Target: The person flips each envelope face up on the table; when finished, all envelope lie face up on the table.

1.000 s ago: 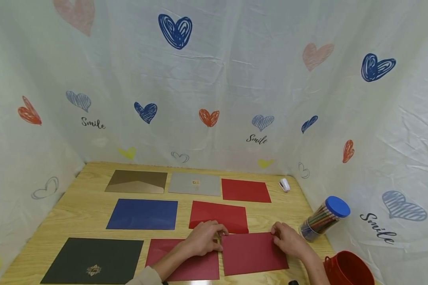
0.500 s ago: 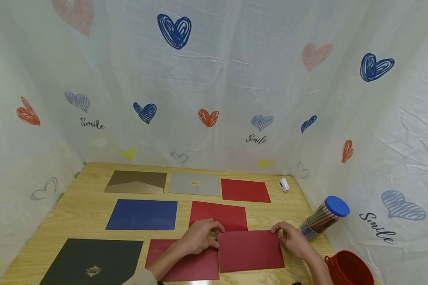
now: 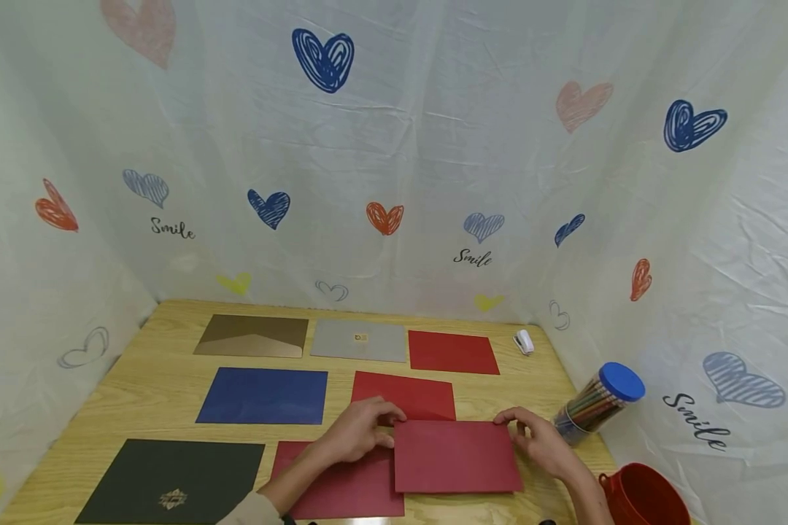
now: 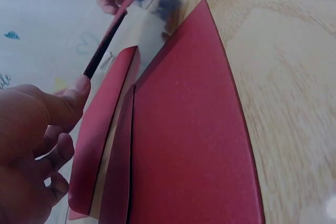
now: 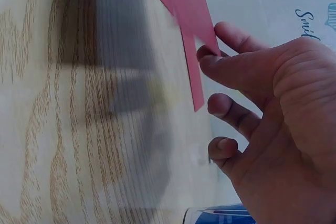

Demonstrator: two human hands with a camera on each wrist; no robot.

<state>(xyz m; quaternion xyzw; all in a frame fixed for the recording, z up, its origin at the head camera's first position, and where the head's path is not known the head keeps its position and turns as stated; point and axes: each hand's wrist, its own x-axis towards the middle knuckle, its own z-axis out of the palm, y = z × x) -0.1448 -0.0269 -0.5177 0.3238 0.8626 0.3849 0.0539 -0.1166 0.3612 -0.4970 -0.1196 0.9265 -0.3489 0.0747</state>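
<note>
A dark red envelope (image 3: 456, 458) is held up off the table between both hands. My left hand (image 3: 360, 432) pinches its upper left corner, and in the left wrist view the envelope (image 4: 105, 43) appears edge-on between thumb and fingers. At the opposite corner, my right hand (image 3: 542, 445) pinches it; the right wrist view has thumb and fingertips on that corner (image 5: 207, 40). Below my left wrist lies another dark red envelope (image 3: 354, 481), partly covered by the raised one and the arm. A bright red envelope (image 3: 407, 394) lies just behind the hands.
A black-green envelope (image 3: 177, 474), blue envelope (image 3: 263, 396), brown envelope (image 3: 249, 335), grey envelope (image 3: 357, 340) and second bright red envelope (image 3: 453, 352) lie on the wooden table. A white stapler (image 3: 524, 342), pencil jar (image 3: 597, 401) and red bucket (image 3: 643, 496) line the right side.
Both hands have drawn the dark red envelope leftward and lifted it slightly. It now overlaps the dark red envelope on its left, and its near edge is off the table.
</note>
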